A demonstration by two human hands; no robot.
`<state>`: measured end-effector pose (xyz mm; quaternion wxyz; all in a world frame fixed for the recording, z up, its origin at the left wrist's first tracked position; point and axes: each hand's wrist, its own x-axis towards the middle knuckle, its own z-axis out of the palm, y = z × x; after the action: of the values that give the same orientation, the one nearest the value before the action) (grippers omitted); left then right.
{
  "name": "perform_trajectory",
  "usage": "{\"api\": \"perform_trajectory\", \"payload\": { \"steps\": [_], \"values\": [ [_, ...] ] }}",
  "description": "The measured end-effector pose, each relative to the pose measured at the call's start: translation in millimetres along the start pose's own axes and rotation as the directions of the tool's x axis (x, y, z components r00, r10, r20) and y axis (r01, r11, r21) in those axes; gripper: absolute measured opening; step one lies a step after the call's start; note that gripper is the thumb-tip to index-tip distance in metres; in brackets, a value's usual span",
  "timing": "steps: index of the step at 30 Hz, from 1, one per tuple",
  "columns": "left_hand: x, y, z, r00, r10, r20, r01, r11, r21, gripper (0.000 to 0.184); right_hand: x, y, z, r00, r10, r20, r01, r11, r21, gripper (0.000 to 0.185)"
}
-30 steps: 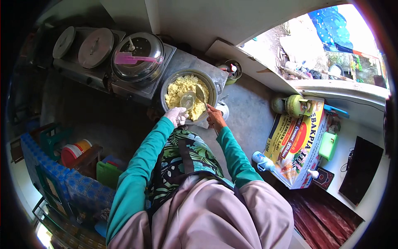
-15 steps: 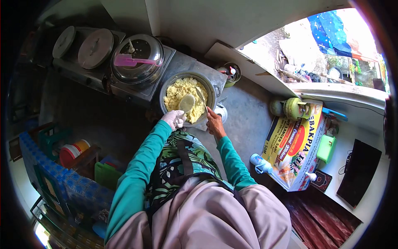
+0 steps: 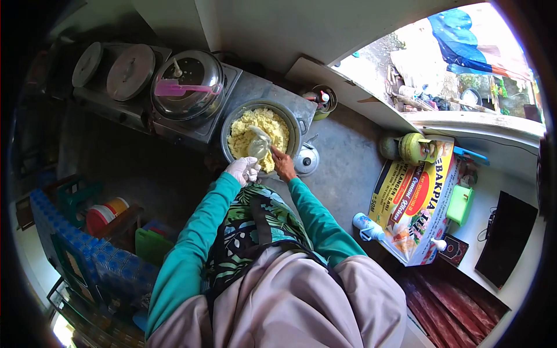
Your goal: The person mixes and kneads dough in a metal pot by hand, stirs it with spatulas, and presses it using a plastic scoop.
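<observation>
A large metal pot (image 3: 296, 129) full of yellow crumbly food (image 3: 272, 119) stands on the grey counter end. My left hand (image 3: 243, 170), in a whitish glove, is closed at the pot's near rim on the handle end of a round ladle (image 3: 259, 148), whose bowl is over the food. My bare right hand (image 3: 284, 165) is closed around the handle of a metal spatula (image 3: 262, 135). Its blade is at the ladle's bowl, partly overlapping it; exact contact is hard to tell.
A lidded pan (image 3: 188, 87) with a pink spatula (image 3: 183, 88) sits on the stove, beside two round lids (image 3: 130, 72). Right of the pot stands a kettle (image 3: 307, 160). Further right are a green gas cylinder (image 3: 417, 148), a printed box (image 3: 406, 203) and a blue bottle (image 3: 368, 226).
My right hand has moved left, bringing the spatula blade from the food's right side to the ladle. My left hand has barely moved.
</observation>
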<state>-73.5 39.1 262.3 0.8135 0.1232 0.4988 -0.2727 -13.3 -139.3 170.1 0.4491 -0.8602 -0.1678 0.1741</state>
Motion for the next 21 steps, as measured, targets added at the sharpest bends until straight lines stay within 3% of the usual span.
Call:
{"api": "perform_trajectory", "payload": {
  "steps": [3, 8, 10, 12, 14, 16, 18, 21],
  "values": [
    [7.9, -4.2, 4.3, 0.999, 0.033, -0.034, -0.033, 0.999, 0.022, 0.009, -4.9, -56.1, -33.6, 0.934, 0.276, 0.228, -0.320, 0.930, 0.182, 0.034],
    [2.7, -7.6, -6.1, 0.998, 0.057, -0.012, -0.057, 0.998, 0.019, 0.011, -26.4, -66.0, -45.0, 0.912, 0.355, 0.204, -0.405, 0.859, 0.313, 0.035],
    [-0.5, -4.8, -8.4, 0.998, 0.058, -0.020, -0.057, 0.998, 0.030, 0.014, -30.3, -72.9, -54.1, 0.872, 0.422, 0.247, -0.480, 0.836, 0.267, 0.034],
    [-4.2, -5.5, -13.2, 0.998, 0.057, 0.012, -0.058, 0.998, 0.025, 0.015, -35.6, -64.2, -51.8, 0.932, 0.300, 0.202, -0.348, 0.896, 0.276, 0.034],
    [-6.3, -8.4, -14.5, 0.997, 0.075, 0.033, -0.075, 0.997, 0.021, 0.015, -35.0, -78.2, -66.2, 0.809, 0.493, 0.320, -0.564, 0.804, 0.187, 0.035],
    [-15.1, -8.3, -14.2, 0.997, 0.075, 0.018, -0.075, 0.997, -0.007, 0.015, -35.2, -95.3, -84.4, 0.663, 0.554, 0.503, -0.746, 0.544, 0.384, 0.038],
    [-13.8, -9.8, -26.4, 0.996, 0.074, 0.047, -0.075, 0.997, 0.007, 0.015, -37.3, -104.5, -103.9, 0.611, 0.341, 0.714, -0.784, 0.382, 0.489, 0.038],
    [1.5, -17.2, -58.7, 0.985, 0.060, 0.162, -0.064, 0.998, 0.019, 0.021, -32.9, -144.2, -119.8, 0.507, 0.262, 0.821, -0.801, 0.495, 0.336, 0.034]
  ]
}}
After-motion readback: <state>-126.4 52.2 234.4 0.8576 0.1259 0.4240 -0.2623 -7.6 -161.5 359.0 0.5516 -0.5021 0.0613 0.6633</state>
